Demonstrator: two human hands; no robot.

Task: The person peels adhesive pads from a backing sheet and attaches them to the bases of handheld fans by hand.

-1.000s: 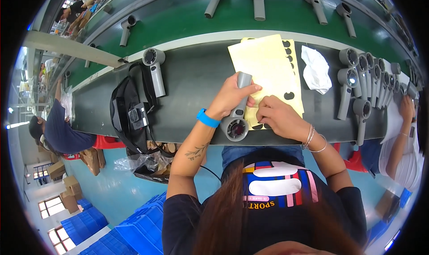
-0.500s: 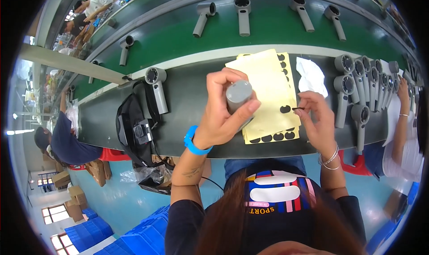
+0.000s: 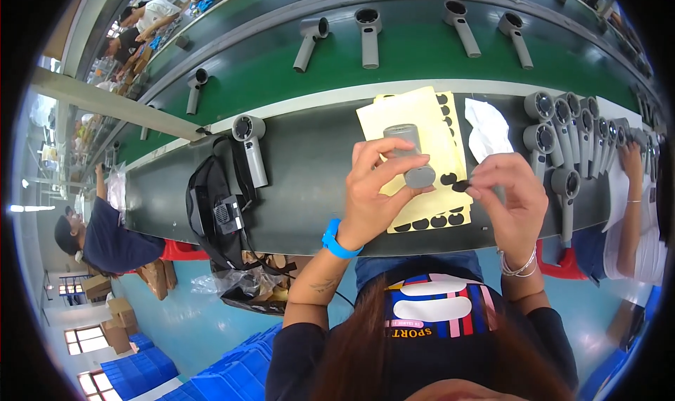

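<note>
My left hand [image 3: 383, 186] is wrapped round a grey handheld fan [image 3: 402, 131], its round handle end turned toward me. Between the thumb and fingertips of my right hand [image 3: 512, 198] is a small black sticker [image 3: 461, 186], just right of the fan's end. Beneath both hands lie yellow backing sheets [image 3: 380, 112] in a loose stack, with black rounded stickers along the right and lower edges. One loose-looking black sticker [image 3: 448, 179] shows on the top sheet beside the pinched one. A crumpled white paper [image 3: 486, 128] rests right of the sheets.
Several grey fans [image 3: 540, 141] stand grouped at the right, near a co-worker's hand [image 3: 633, 163]. A single fan [image 3: 250, 148] and a black bag [image 3: 211, 197] lie at the left. Behind runs a green conveyor [image 3: 415, 60] carrying more fans. Blue crates [image 3: 232, 369] sit on the floor.
My left hand has moved right and nearer, tilting the fan so its handle end faces me beside the stickers. My right hand now has the black sticker clear of the sheet.
</note>
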